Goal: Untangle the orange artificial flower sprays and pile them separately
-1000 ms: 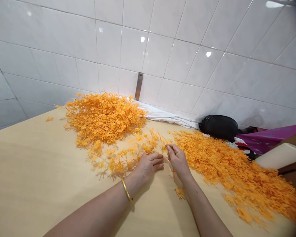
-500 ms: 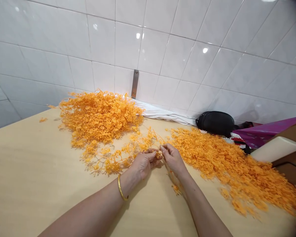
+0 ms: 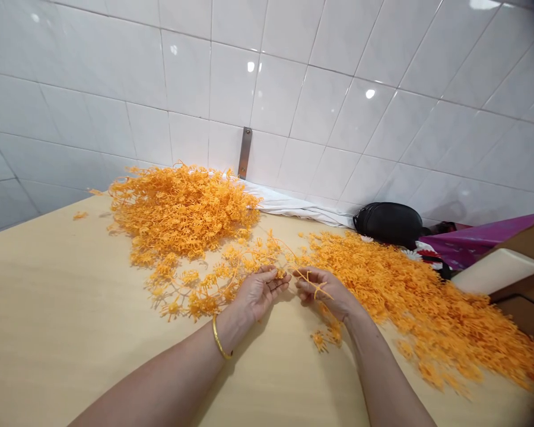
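Observation:
My left hand (image 3: 258,295), with a gold bangle (image 3: 221,337) at the wrist, is closed in a pinch on a small orange plastic flower piece (image 3: 280,273). Just to its right, my right hand (image 3: 331,295) pinches a thin orange plastic stem (image 3: 319,288) that forks across the back of the fingers. More orange florets (image 3: 320,340) hang or lie below the right palm; whether they join that stem is hidden. Loose orange flower sprays (image 3: 204,296) lie beside my left wrist and behind both hands.
A heaped pile of orange sprays (image 3: 182,207) stands at the back left of the wooden table (image 3: 71,296). A longer pile (image 3: 404,290) spreads along the right. Behind it are a black case (image 3: 388,223), a cream block (image 3: 501,271) and purple material (image 3: 480,240). White cloth (image 3: 289,204) lines the tiled wall.
My right hand has moved slightly right, away from the left, and turned, bringing the forked stem into view over its fingers. My left hand has stayed nearly in place.

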Motion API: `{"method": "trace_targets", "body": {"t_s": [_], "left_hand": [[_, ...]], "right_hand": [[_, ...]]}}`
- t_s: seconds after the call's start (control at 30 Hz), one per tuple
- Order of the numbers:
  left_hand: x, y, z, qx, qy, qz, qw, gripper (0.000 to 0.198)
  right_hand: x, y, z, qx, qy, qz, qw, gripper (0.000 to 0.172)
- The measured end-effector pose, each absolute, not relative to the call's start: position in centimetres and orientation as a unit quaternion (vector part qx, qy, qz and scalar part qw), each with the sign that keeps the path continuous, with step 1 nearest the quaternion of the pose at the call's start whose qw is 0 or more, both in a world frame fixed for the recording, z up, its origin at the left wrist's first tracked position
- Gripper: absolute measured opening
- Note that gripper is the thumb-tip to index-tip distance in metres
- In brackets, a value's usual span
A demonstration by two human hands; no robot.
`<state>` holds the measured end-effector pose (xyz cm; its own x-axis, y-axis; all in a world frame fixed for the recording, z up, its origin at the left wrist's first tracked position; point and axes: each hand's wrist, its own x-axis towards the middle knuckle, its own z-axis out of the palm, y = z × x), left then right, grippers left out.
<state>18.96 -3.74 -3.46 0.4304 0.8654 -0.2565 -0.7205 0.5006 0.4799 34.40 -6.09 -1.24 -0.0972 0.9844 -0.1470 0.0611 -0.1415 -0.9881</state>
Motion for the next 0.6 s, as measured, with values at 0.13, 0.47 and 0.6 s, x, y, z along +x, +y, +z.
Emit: {"method": "trace_targets", "body": {"t_s": [0.13,0.47,0.6], "left_hand": [[19.1,-4.2,-3.3,0.237,0.218,0.473,0.82,0.012],[19.3,-4.3,-3.2,0.244,0.259,0.459,0.814,0.02],[19.6,-4.2,-2.8,0.201,0.3,0.46,0.812,0.023]], "right_hand": [[32.6,-6.4,-1.3,-0.494,-0.577,0.498,0.419,0.025],[31.9,-6.2,-1.4,-0.561,-0.586,0.366,0.457,0.011],[32.2,-5.5,-2.0,-0.575,-0.549,0.378,0.474,0.016]]}}
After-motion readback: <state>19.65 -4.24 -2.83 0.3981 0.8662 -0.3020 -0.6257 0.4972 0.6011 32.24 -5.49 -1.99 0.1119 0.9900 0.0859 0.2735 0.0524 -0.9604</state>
